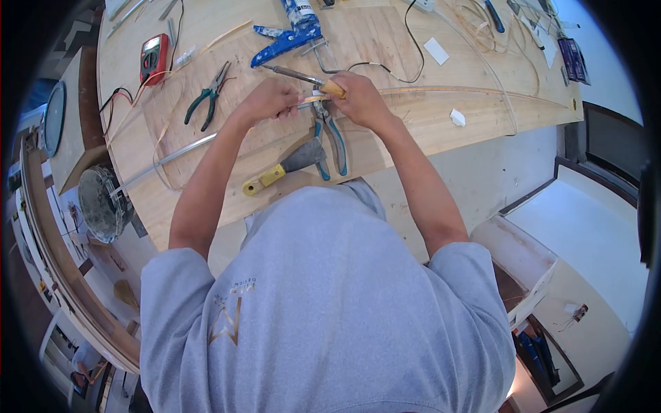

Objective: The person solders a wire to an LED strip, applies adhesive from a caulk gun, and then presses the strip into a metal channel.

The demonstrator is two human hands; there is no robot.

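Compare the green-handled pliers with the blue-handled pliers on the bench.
The green-handled pliers lie apart from the hands, left of the left hand. The blue-handled pliers lie just below both hands, beside the scraper. Green handles look darker and slimmer; blue ones longer. Both lie untouched, handles spread, on the wooden bench.

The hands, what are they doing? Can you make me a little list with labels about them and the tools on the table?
left hand: pinches a thin pale strip that runs along the wooden table
right hand: grips a tool with a wooden handle and a metal tip
just below the hands: blue-handled pliers, yellow-handled scraper
left of the hands: green-handled pliers, red multimeter
above the hands: blue caulking gun
clothing: grey T-shirt
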